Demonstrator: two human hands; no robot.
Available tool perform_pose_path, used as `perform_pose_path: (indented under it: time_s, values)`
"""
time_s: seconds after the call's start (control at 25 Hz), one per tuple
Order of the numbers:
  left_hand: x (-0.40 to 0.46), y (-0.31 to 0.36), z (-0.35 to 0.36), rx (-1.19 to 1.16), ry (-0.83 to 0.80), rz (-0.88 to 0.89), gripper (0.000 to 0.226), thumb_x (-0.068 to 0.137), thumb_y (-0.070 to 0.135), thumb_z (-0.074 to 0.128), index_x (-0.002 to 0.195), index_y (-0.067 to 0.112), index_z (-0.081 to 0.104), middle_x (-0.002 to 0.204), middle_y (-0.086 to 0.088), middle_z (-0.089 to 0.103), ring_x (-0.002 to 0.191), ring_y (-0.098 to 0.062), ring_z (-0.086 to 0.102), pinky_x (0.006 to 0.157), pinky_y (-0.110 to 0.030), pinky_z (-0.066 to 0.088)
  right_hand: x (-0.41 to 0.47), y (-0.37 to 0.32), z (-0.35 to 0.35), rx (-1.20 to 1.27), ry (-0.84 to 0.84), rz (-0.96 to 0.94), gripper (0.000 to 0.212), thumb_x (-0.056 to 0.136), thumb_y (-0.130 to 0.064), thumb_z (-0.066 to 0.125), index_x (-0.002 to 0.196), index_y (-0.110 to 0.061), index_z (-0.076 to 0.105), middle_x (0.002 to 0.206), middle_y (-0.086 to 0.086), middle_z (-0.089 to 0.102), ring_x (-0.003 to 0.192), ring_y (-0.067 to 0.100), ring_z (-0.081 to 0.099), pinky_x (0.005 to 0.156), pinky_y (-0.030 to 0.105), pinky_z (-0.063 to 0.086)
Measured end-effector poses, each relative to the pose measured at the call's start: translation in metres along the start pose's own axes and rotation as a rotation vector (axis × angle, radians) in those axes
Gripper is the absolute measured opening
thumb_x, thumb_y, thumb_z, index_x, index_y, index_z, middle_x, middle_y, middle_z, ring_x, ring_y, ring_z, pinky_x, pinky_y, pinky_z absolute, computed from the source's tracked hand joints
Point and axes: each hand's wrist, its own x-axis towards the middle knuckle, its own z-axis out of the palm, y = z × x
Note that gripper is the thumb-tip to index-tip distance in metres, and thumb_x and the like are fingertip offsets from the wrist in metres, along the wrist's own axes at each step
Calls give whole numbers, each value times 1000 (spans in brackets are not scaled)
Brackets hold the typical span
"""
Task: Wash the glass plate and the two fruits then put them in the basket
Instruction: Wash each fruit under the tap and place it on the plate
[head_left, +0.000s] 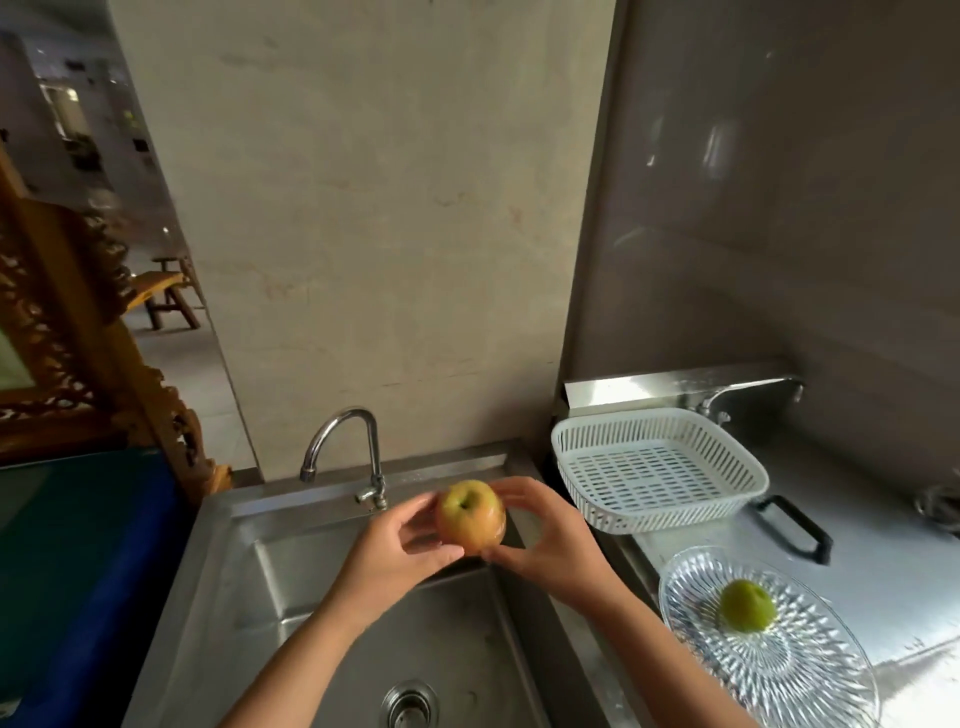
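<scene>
A yellow-red apple (470, 514) is held above the steel sink (249, 582), just right of the tap. My left hand (395, 551) grips its left side and my right hand (545, 535) grips its right side. On the counter to the right lies a cut-glass plate (810, 675), and a small green fruit (746, 605) rests on it. The white slotted plastic basket (613, 514) stands behind the plate with nothing in it.
A curved chrome tap (345, 447) rises at the back of the sink, with no water running. The drain (409, 704) is at the basin's bottom. A black handle (797, 530) lies on the steel counter. A blue cabinet (78, 571) stands at the left.
</scene>
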Motion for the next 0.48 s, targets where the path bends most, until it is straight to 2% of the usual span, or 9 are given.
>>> perform_pose_path:
  time_s: [0.16,0.24,0.28,0.36,0.48]
  values:
    - [-15,0,2,6,-38,39,59,61,-6,79,102,32,60,93,12,74,94,0,68,76,-11,52,-28,-8,7,-49,66,22,54,61,-21,80,101,-46,53,104,-24,63,99,-11,60,85,8,46]
    - [-20,1,3,54,-58,64,57,60,-1,81,100,36,61,97,22,73,96,0,67,81,-13,52,-39,-10,9,-49,66,64,53,62,-23,80,101,-46,53,101,-30,61,97,-16,58,88,11,47]
    - [-23,1,5,80,-54,73,57,60,1,81,98,39,61,98,28,71,95,3,66,84,-13,52,-44,-11,10,-62,57,102,52,62,-25,79,104,-43,54,99,-34,59,97,-19,56,94,19,47]
    - [-29,1,12,113,-50,112,58,58,3,82,97,40,60,100,33,68,94,7,65,87,-11,50,-54,-9,11,-103,58,167,52,63,-31,76,110,-36,55,98,-40,56,97,-23,52,109,36,32]
    - [-35,0,28,186,-65,176,59,56,9,85,97,43,60,99,26,70,100,1,64,88,-7,46,-72,-4,5,-206,92,227,54,65,-44,71,115,-36,52,114,-29,59,110,-13,50,114,48,9]
